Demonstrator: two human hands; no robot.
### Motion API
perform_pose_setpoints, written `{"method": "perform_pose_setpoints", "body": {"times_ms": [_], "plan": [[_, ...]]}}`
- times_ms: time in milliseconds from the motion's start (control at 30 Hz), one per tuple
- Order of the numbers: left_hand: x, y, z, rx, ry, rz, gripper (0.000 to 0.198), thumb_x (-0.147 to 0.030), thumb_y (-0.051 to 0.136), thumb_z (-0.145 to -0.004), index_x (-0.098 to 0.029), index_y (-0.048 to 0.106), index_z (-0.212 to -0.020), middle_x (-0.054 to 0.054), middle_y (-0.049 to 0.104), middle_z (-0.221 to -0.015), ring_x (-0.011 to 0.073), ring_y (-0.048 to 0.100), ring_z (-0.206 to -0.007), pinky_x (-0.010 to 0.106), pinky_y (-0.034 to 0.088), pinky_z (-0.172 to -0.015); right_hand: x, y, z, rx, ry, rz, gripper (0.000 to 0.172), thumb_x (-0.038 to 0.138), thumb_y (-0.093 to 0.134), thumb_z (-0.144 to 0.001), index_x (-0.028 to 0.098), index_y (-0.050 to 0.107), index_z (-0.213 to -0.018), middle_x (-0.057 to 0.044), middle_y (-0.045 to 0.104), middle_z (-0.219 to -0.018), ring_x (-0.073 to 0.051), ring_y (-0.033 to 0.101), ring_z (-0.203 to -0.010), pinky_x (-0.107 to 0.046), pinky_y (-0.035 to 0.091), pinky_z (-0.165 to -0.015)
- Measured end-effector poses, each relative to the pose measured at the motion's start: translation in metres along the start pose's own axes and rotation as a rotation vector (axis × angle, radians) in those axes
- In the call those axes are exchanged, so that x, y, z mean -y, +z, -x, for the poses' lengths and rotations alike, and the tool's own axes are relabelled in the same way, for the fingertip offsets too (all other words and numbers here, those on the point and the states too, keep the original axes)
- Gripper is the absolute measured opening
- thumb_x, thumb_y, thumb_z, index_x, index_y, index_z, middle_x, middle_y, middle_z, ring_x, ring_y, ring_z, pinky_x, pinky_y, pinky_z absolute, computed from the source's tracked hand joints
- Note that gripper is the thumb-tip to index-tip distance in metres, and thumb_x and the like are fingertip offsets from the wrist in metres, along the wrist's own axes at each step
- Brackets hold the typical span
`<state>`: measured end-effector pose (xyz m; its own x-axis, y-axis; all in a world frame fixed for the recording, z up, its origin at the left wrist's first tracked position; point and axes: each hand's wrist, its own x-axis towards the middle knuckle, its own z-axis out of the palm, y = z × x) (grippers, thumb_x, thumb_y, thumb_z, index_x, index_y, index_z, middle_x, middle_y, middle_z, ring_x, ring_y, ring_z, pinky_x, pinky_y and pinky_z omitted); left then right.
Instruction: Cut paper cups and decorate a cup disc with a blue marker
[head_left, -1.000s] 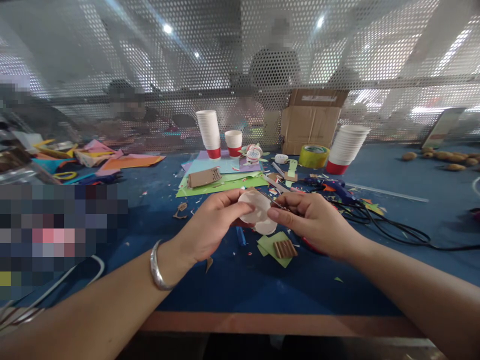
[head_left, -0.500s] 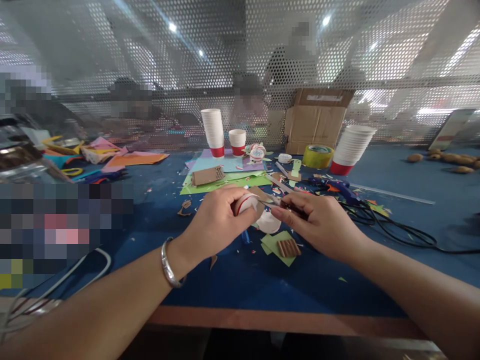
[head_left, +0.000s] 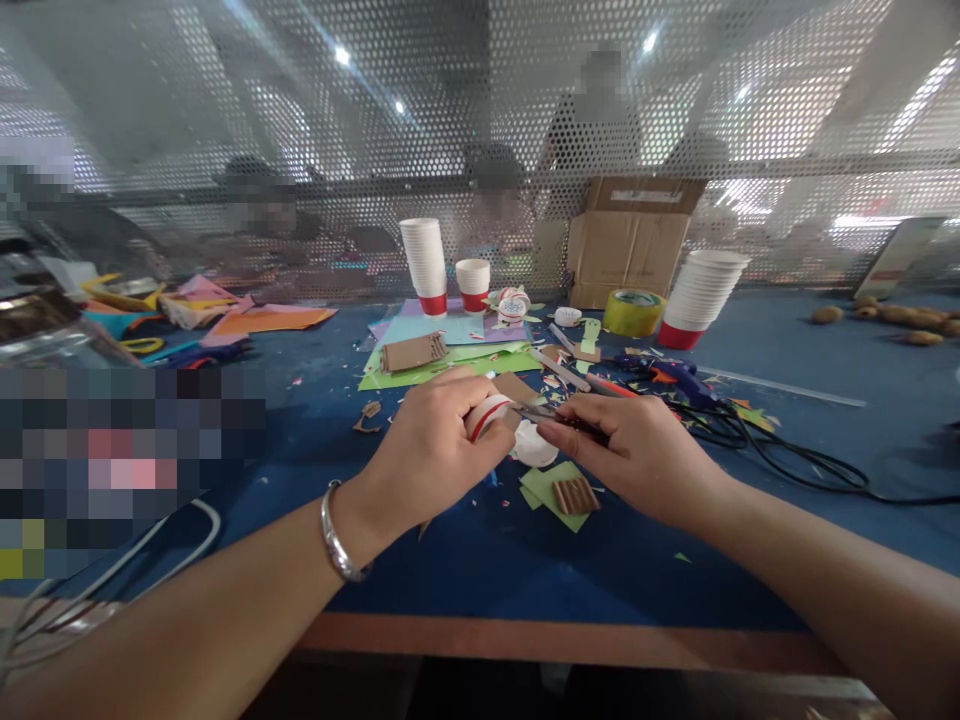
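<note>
Paper piece (head_left: 491, 412): likely light, easily creased; hold its edge.
Left grip (head_left: 450, 435): pinching it.
Right grip (head_left: 634, 450): closed on metal tool (head_left: 537, 411).

- I see a grey perforated screen (head_left: 360, 140) standing beyond the table (head_left: 480, 580).
- Small white lights (head_left: 342, 56) shine high up in it.
- The table is blue on top, with a reddish-brown front edge (head_left: 570, 640).
</note>
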<state>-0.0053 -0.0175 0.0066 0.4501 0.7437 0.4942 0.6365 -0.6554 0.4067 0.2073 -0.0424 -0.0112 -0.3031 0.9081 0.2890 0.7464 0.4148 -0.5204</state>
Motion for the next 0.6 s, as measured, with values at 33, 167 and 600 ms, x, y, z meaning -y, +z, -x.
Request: {"method": "perform_pose_setpoints", "body": {"times_ms": [33, 167, 600], "plan": [[-0.0002, 0.0003, 0.0004, 0.007, -0.004, -0.002, 0.034, -0.014, 0.059, -0.083, -0.018, 0.036, -0.059, -0.004, 0.039, -0.062, 0.0107, 0.040, -0.061, 0.026, 0.029, -0.057, 0.0002, 0.0004, 0.0001, 0.002, 0.008, -0.003, 0.041, 0.051, 0.049, -0.097, 0.020, 0.062, -0.075, 0.001, 0.056, -0.060, -0.013, 0.046, -0.054, -0.029, 0.026, -0.052], [-0.0011, 0.0007, 0.0022, 0.014, -0.002, -0.011, 0.032, -0.015, 0.061, -0.082, -0.018, 0.038, -0.060, -0.004, 0.039, -0.062, 0.0100, 0.039, -0.060, 0.026, 0.028, -0.056, 0.0016, 0.0008, 0.0001, 0.005, -0.001, -0.011, 0.042, 0.051, 0.048, -0.098, 0.020, 0.063, -0.074, 0.001, 0.056, -0.061, -0.012, 0.046, -0.056, -0.029, 0.027, -0.053], [-0.0036, -0.0017, 0.0050, -0.033, 0.060, -0.050, 0.031, -0.016, 0.062, -0.082, -0.018, 0.040, -0.061, -0.004, 0.039, -0.065, 0.0109, 0.040, -0.062, 0.027, 0.029, -0.057, 0.0026, -0.0022, 0.0012, 0.016, -0.026, -0.001, 0.042, 0.049, 0.047, -0.099, 0.019, 0.058, -0.071, 0.002, 0.051, -0.060, -0.011, 0.043, -0.056, -0.028, 0.025, -0.054]]}}
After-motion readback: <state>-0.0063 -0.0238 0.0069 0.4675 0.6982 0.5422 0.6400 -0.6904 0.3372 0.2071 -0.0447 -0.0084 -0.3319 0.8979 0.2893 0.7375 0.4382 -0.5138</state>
